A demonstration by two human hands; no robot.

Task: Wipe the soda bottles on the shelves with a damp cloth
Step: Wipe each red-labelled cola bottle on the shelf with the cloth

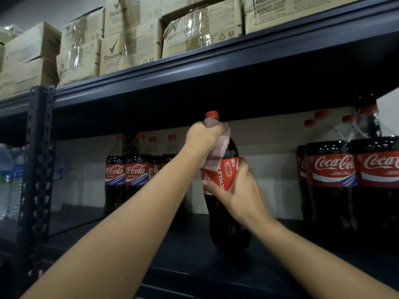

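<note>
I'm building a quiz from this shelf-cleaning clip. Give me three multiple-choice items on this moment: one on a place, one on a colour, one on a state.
1. Where is the cloth?
A. Round the bottle's neck and shoulder
B. On the shelf board
C. Draped over a box

2. What colour is the held bottle's cap?
A. Blue
B. Red
C. White

3. What is the right hand doing?
A. Hanging idle
B. Pointing at the boxes
C. Gripping the bottle at its label

Answers: 1 A, the left hand presses the pinkish cloth round the neck of the held bottle. 2 B, the cap is red. 3 C, the right hand has its grip round the red label.
</note>
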